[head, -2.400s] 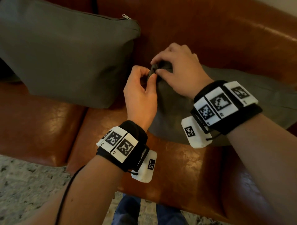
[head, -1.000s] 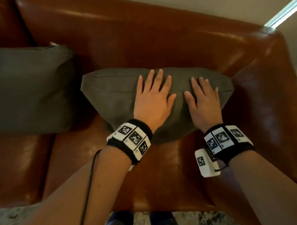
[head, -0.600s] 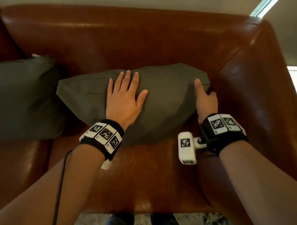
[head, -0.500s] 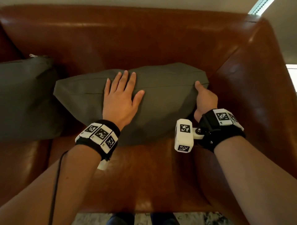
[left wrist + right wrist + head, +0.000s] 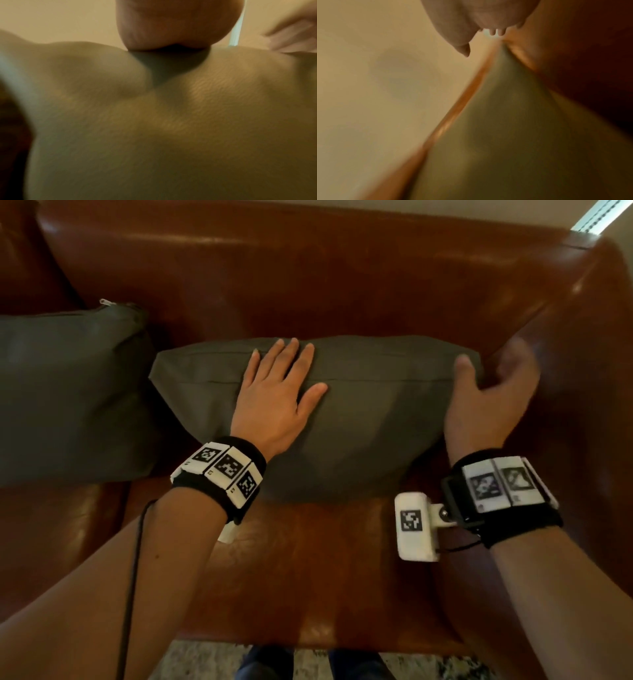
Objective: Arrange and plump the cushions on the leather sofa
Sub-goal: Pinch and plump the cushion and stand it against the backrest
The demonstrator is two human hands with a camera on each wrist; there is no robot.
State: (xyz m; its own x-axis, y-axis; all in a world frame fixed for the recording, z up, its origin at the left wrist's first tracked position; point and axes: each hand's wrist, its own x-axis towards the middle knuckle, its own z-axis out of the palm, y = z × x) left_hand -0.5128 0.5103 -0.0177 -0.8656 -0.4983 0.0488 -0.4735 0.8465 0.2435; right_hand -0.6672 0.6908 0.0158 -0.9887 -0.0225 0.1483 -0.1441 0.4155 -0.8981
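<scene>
A grey-green cushion [image 5: 370,419] leans against the back of the brown leather sofa [image 5: 308,278], near its right arm. My left hand [image 5: 277,398] lies flat on the cushion's front with straight fingers, pressing it; the left wrist view shows only cushion fabric [image 5: 171,121] under my palm. At the cushion's right end my right hand [image 5: 489,392] is spread and motion-blurred, its thumb at the corner and its fingers beside the sofa arm. In the right wrist view the right hand's fingers [image 5: 494,31] stick out straight above the cushion [image 5: 505,135].
A second, larger grey cushion [image 5: 68,392] stands upright against the sofa back at the left, zipper pull at its top corner. The sofa's right arm [image 5: 582,371] rises close beside my right hand. Bare leather seat [image 5: 308,570] lies in front; patterned floor below.
My right hand, flat on the cushion's front a second ago, moved to its right end and now swings there with fingers spread. The left hand stays flat on the cushion.
</scene>
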